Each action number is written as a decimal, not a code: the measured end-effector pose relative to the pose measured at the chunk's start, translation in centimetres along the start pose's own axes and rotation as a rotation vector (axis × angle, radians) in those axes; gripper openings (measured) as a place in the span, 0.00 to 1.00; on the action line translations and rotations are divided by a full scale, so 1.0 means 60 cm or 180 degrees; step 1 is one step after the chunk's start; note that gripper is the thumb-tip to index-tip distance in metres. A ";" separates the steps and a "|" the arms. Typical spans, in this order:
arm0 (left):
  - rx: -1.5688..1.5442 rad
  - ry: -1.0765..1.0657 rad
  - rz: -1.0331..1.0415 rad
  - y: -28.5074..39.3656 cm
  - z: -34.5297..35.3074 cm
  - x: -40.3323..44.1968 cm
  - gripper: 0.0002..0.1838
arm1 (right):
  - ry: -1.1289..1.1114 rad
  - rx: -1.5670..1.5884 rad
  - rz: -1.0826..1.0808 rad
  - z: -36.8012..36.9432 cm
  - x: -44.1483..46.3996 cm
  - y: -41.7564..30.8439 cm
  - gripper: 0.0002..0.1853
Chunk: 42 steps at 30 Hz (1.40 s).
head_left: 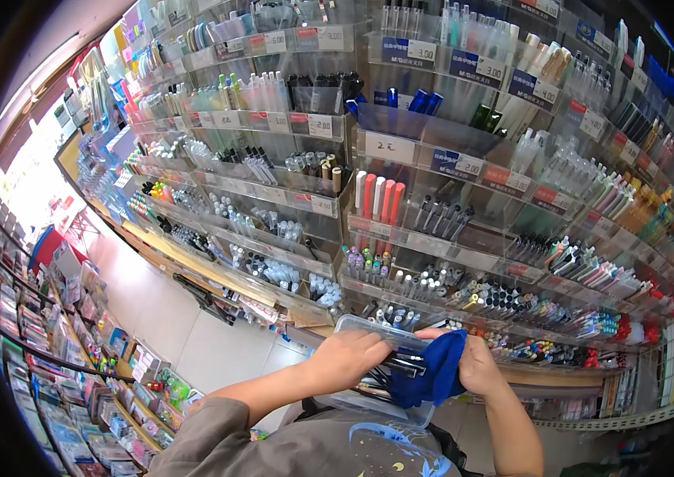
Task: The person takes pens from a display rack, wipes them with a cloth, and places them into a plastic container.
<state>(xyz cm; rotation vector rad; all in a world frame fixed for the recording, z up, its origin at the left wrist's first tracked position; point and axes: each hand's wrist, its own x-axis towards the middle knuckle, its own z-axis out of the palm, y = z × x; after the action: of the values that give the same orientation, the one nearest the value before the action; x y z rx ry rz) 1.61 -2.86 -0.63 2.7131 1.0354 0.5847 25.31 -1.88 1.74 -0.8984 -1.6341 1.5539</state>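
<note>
My left hand [347, 360] is closed, its fingers curled over the clear plastic box [350, 323] held against my body. Several black pens [407, 364] stick out to the right from under those fingers. A dark blue cloth [437, 370] hangs bunched over the right part of the box. My right hand [477, 367] grips this cloth at its right edge, right beside the pens. More thin dark items lie lower in the box, partly covered by my left hand and the cloth.
A tall clear display rack [424, 238] full of pens and markers rises in front, with price tags [390, 147] along its tiers. Shelves of packaged goods [102, 381] stand at the lower left. Between them runs a tiled floor [163, 306].
</note>
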 end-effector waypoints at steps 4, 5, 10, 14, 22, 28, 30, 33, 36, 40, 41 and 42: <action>0.0335 0.0016 0.0352 -0.003 0.001 0.012 0.12 | -0.0044 -0.0075 0.0259 0.017 0.002 0.026 0.29; 0.0375 0.0010 0.0441 -0.002 0.000 0.017 0.11 | 0.0002 -0.0263 0.0222 0.029 0.004 0.033 0.28; 0.0640 -0.0178 0.0668 -0.013 0.006 0.025 0.08 | -0.0208 -0.1395 0.0589 0.060 0.006 0.045 0.17; 0.0737 -0.0118 0.0668 -0.019 0.000 0.020 0.07 | 0.0147 -0.0978 0.0611 0.043 -0.008 0.061 0.15; 0.0601 -0.0079 0.0455 -0.030 -0.012 0.021 0.07 | 0.0732 -0.0889 0.0006 0.051 -0.008 0.034 0.21; -0.0498 -0.0274 0.0281 -0.006 0.038 0.012 0.10 | 0.0668 -0.0579 0.0069 0.067 0.021 0.052 0.21; -0.1157 -0.0429 0.0239 0.004 0.051 0.001 0.12 | 0.0567 -0.0059 0.0250 0.059 0.026 0.060 0.19; -0.1852 -0.0344 -0.0025 0.028 0.048 -0.001 0.11 | 0.0922 -0.0319 0.0286 0.048 0.033 0.087 0.17; -0.1867 -0.0719 -0.0331 0.008 0.060 -0.013 0.11 | 0.1059 0.0133 0.0682 0.043 0.023 0.080 0.16; -0.1137 -0.1815 -0.0186 -0.010 0.072 -0.027 0.16 | 0.1085 0.0356 0.0880 0.022 0.008 0.065 0.10; -0.0927 -0.1990 -0.0086 -0.012 0.084 -0.033 0.19 | 0.1045 0.0445 0.0952 0.018 0.005 0.056 0.11; -0.0825 -0.2106 -0.0103 -0.008 0.083 -0.030 0.19 | 0.0921 0.0700 0.1067 0.011 0.003 0.049 0.17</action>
<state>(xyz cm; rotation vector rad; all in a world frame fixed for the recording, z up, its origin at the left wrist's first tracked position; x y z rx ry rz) 2.19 -3.83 -5.81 2.3759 0.7556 -0.1801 24.69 -1.94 -1.20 -1.2553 -1.1268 1.6915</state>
